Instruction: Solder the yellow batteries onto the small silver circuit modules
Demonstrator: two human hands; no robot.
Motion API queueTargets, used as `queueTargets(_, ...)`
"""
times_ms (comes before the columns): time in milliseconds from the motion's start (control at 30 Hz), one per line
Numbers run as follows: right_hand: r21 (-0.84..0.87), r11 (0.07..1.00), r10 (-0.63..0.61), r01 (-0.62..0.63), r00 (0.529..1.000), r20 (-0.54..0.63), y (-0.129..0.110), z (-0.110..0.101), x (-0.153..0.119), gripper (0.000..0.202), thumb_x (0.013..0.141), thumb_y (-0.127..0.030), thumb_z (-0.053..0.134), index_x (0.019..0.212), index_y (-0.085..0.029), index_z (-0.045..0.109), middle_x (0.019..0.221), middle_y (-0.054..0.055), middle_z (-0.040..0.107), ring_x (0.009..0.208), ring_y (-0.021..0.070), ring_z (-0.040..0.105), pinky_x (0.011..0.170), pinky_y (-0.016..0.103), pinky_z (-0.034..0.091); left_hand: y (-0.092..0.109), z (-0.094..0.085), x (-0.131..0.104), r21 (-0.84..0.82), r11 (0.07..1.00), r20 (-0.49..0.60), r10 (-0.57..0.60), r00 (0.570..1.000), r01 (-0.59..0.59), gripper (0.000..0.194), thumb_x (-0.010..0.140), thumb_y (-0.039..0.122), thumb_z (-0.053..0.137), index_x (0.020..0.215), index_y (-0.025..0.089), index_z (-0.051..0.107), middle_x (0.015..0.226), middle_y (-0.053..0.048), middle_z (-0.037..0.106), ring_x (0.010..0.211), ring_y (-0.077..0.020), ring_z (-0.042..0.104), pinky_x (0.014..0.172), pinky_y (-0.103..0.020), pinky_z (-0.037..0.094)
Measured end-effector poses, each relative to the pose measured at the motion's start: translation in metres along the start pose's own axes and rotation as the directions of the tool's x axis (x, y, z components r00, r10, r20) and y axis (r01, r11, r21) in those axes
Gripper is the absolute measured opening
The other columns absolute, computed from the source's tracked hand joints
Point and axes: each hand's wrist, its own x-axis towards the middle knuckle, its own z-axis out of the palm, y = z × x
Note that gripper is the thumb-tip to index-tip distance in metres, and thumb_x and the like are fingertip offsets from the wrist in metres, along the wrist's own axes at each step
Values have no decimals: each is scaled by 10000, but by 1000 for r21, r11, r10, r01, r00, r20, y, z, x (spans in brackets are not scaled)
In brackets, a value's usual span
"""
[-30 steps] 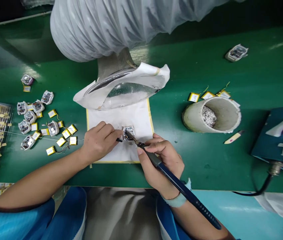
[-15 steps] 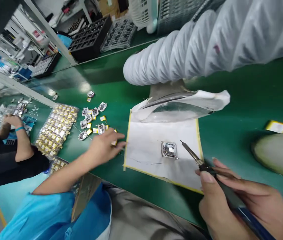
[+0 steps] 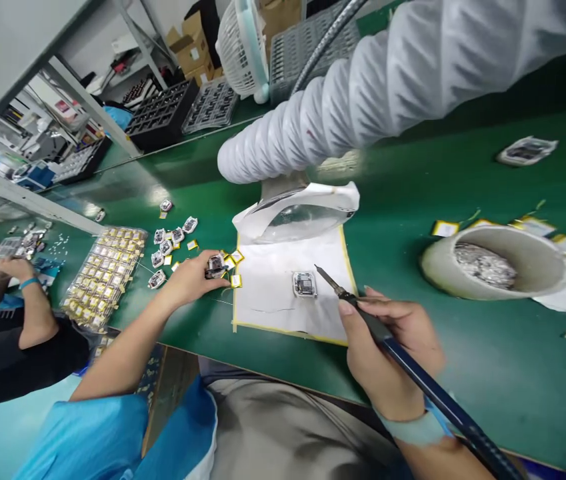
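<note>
My right hand [image 3: 387, 340] is closed around a soldering iron [image 3: 415, 370], its bare tip pointing left over the white sheet. Just left of that tip lies a small square device with an exposed circuit board [image 3: 305, 285], apart from the iron. At the sheet's left edge, my left hand [image 3: 187, 280] grips another small circuit-board device [image 3: 216, 265] between thumb and fingers. Small yellow-edged battery packs [image 3: 236, 281] lie right by those fingertips. More open devices [image 3: 165, 247] are scattered on the green bench beyond my left hand.
Over the sheet [image 3: 267, 313] hang a grey ribbed duct [image 3: 333, 113] and its clear hood [image 3: 307, 220]. To the right stands a round pot [image 3: 437, 270] of silvery material, with batteries behind it. A tray of batteries [image 3: 105, 277] and a co-worker's arm [image 3: 37, 307] are at left.
My left hand now has a device in its fingers, where before it reached with them spread. The view has shifted, bringing the pot more fully into sight. The iron remains in my right hand.
</note>
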Motion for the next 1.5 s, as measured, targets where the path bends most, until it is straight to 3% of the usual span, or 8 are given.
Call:
queueTargets(267, 50, 998, -29, 28, 999, 23, -7, -1, 6, 240, 965, -449, 866, 922, -271, 711, 743, -41, 712, 725, 222, 782, 1034, 486, 704, 26, 1, 5, 55, 995, -14, 78, 997, -78, 570, 996, 566, 786, 1464, 252, 699, 1010, -33, 815, 935, -271, 788, 826, -343, 567)
queueTargets(467, 45, 999, -21, 18, 998, 57, -8, -5, 5, 215, 975, -439, 853, 928, -282, 714, 773, -19, 742, 749, 232, 791, 1052, 499, 714, 32, 7, 0, 186, 967, -272, 221, 937, -174, 547, 993, 460, 824, 1481, 244, 702, 1086, -59, 790, 914, -240, 774, 796, -332, 586)
queueTargets(600, 37, 999, -18, 15, 997, 70, -9, -8, 5, 194, 976, -404, 857, 943, -276, 715, 817, -13, 758, 803, 236, 808, 1075, 497, 699, 59, 16, 21, 215, 903, -148, 408, 901, -373, 459, 981, 158, 715, 1426, 270, 742, 1391, -82, 763, 1192, -245, 778, 891, -329, 627)
queueTargets(700, 35, 999, -35, 32, 996, 84, -12, -9, 7, 171, 980, -356, 851, 943, -272, 707, 786, -26, 737, 815, 233, 810, 1063, 490, 699, 66, 10, 40, 157, 898, -38, 421, 906, -411, 433, 989, 207, 739, 1420, 250, 746, 1397, -89, 774, 1303, -272, 747, 1026, -378, 635)
queueTargets(900, 59, 997, -53, 48, 995, 85, -18, -11, 12, 156, 998, -300, 825, 975, -273, 673, 745, -55, 702, 765, 203, 784, 1067, 491, 697, 58, -3, 35, -60, 859, -135, 498, 857, -509, 135, 1053, 315, 713, 1073, 217, 804, 1049, -54, 778, 976, -190, 751, 822, -293, 596)
queueTargets(1133, 47, 999, -17, 11, 992, 122, -20, -15, 12, 164, 981, -267, 838, 993, -280, 675, 786, -26, 733, 843, 237, 810, 1061, 508, 705, 82, 29, 16, -288, 838, -143, 440, 886, -463, 161, 1046, 262, 717, 1188, 221, 783, 924, -12, 811, 734, -134, 704, 652, -246, 539)
queueTargets(1267, 41, 999, -6, 1, 992, 129, -20, -14, 12, 169, 991, -270, 843, 994, -281, 674, 783, -33, 733, 803, 223, 798, 1090, 522, 695, 88, 37, 18, -137, 800, -303, 528, 794, -584, 174, 1028, 243, 756, 1196, 209, 789, 1072, -73, 789, 967, -197, 765, 787, -304, 612)
queueTargets(1500, -29, 998, 53, -49, 986, 159, -18, -12, 10, 153, 997, -305, 838, 1001, -282, 686, 825, -11, 746, 969, 263, 843, 1059, 494, 707, 89, 34, 32, -112, 571, -565, 637, 524, -813, 253, 1167, 299, 568, 1306, 218, 762, 1093, -102, 771, 1018, -225, 746, 861, -395, 640)
